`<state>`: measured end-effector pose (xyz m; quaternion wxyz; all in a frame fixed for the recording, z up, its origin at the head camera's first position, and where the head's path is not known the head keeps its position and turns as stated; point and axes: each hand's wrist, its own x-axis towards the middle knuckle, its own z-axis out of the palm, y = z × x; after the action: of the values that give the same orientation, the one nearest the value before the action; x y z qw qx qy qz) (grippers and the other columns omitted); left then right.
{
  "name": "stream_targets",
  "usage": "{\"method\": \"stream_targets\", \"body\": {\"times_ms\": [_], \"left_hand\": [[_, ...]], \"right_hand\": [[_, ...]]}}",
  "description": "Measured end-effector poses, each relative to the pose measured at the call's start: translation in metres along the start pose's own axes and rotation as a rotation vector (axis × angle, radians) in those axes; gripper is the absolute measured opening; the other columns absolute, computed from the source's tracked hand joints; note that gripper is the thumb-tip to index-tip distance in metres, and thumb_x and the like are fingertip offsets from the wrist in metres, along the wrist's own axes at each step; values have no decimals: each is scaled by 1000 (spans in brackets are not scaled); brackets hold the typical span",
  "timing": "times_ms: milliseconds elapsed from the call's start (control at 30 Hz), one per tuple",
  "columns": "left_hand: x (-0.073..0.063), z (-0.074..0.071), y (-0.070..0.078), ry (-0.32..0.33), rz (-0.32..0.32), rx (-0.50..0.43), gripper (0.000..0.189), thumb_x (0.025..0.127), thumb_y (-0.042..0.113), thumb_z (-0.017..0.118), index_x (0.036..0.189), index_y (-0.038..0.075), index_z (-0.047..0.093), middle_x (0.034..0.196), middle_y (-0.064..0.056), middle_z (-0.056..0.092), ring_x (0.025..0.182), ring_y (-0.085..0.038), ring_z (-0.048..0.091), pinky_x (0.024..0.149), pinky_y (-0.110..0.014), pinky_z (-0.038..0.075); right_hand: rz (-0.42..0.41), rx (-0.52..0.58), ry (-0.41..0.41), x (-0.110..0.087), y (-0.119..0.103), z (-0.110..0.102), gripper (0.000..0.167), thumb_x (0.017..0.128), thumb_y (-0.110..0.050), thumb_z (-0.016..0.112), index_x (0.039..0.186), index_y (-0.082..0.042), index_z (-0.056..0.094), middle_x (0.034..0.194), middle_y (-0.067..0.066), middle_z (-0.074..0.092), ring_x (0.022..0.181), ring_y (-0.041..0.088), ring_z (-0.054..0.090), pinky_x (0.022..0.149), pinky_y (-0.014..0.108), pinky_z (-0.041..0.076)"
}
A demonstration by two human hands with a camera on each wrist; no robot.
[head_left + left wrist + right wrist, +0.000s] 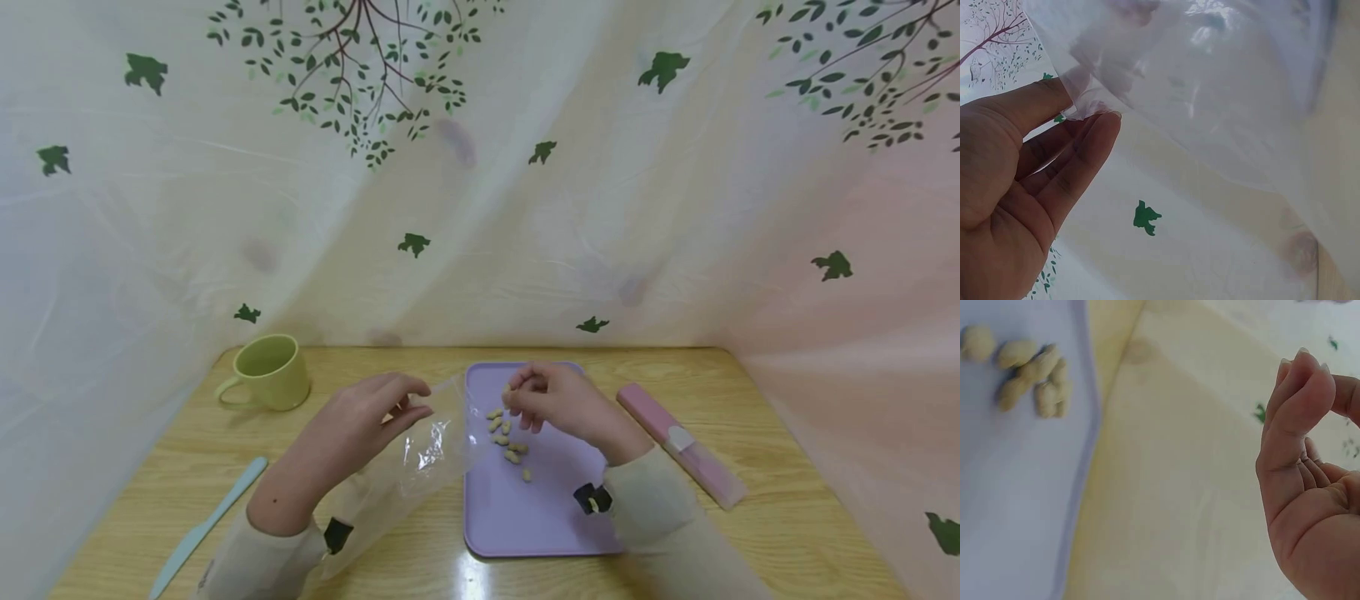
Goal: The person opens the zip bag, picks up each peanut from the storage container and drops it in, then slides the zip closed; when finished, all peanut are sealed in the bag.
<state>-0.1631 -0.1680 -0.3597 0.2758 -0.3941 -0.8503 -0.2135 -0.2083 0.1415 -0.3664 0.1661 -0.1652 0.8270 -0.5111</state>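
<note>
My left hand (360, 421) pinches the edge of a clear plastic bag (431, 450) between thumb and fingers, and the bag hangs slanting over the table. In the left wrist view the bag's film (1210, 112) spreads out from the fingertips of that hand (1041, 156). Over the upper part of a purple tray (543, 517), my right hand (558, 404) has thumb and fingertips pressed together, with a pale peanut (507, 389) peeking out at the tips. Several peanuts (512, 457) lie on the tray's left side. The right wrist view shows the hand's (1310, 469) closed fingertips, the peanut hidden behind them.
At the back left stands a green mug (272, 373), its handle to the left. A pale blue plastic knife (206, 525) lies at the front left. Right of the tray is a long pink case (678, 442). A leaf-printed curtain (480, 208) hangs behind the table.
</note>
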Motion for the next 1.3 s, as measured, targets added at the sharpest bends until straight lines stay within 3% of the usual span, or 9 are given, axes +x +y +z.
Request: {"method": "stream_targets", "body": {"times_ms": [200, 400, 767, 1000, 1300], "left_hand": [[0, 0, 0, -1, -1, 6, 30, 88, 11, 87, 114, 11, 72, 96, 1, 78, 80, -6, 72, 69, -22, 62], [0, 1, -1, 6, 8, 9, 31, 86, 10, 88, 113, 9, 72, 96, 0, 78, 79, -7, 72, 68, -22, 62], [1, 0, 0, -11, -2, 10, 30, 88, 14, 87, 114, 9, 72, 98, 0, 79, 80, -7, 73, 69, -22, 62], [1, 0, 0, -1, 4, 12, 31, 86, 10, 88, 113, 9, 72, 97, 0, 79, 80, -7, 73, 68, -22, 62], [1, 0, -1, 20, 31, 6, 30, 86, 9, 88, 112, 8, 72, 97, -1, 79, 79, -8, 73, 68, -22, 62]], "right_hand": [[-52, -44, -33, -6, -17, 12, 22, 102, -25, 73, 112, -6, 66, 92, 11, 76, 75, 25, 72, 67, 38, 64], [-64, -34, -69, -10, -25, 23, 22, 102, -24, 73, 112, -7, 65, 97, 17, 76, 71, 21, 70, 63, 32, 62], [-61, -40, -60, -14, -31, 30, 21, 104, -27, 71, 113, -9, 65, 90, 7, 74, 67, 18, 67, 58, 29, 57], [-44, -67, 9, -11, -26, 23, 24, 108, -33, 64, 117, -10, 65, 92, 12, 75, 66, 20, 67, 58, 36, 61], [103, -15, 122, 13, 3, 7, 30, 108, -37, 64, 121, -9, 67, 102, 13, 75, 70, 26, 68, 61, 34, 60]]}}
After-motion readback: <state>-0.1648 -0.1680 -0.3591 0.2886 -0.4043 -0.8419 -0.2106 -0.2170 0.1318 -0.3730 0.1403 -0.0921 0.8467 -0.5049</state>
